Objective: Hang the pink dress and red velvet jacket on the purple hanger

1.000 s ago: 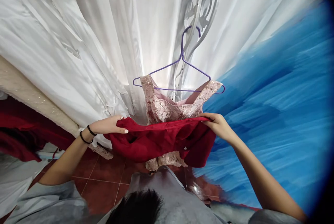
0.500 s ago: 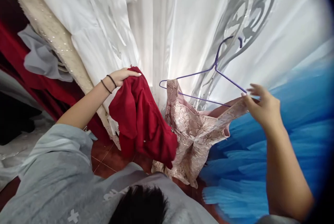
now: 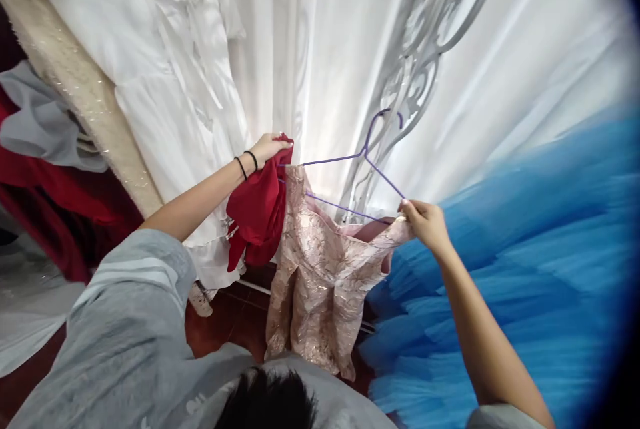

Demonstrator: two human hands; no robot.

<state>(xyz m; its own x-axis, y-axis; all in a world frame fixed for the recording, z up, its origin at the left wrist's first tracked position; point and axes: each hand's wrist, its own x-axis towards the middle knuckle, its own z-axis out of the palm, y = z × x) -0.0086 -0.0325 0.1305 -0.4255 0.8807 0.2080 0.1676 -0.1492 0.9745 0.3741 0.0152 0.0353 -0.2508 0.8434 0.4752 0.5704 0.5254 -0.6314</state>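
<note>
In the head view, my left hand [image 3: 270,148] is closed around the top of a dark red garment [image 3: 260,206], which hangs bunched below it. The garment is beside the left end of a purple hanger [image 3: 365,150] and covers part of that end. On the hanger is a shiny pink patterned dress [image 3: 323,262], one wide strap at each end. My right hand [image 3: 425,221] pinches the hanger's right end, where the other strap sits. Its fingertips partly hide the strap there. The hanger's hook lies in front of a grey scrollwork frame; whether it is hooked on cannot be told.
White gowns [image 3: 170,109] and a sparkly cream dress [image 3: 95,96] hang on the left, with dark red fabric [image 3: 65,196] behind. A blue tulle skirt [image 3: 520,256] fills the right side. White curtains [image 3: 330,49] and a grey ornate frame [image 3: 417,62] stand ahead above red floor tiles [image 3: 215,322].
My left hand has brought the red garment right, against the hanger's left end. My right hand's fingers have closed at the hanger's right end. The view has shifted, with hanger and dress further left.
</note>
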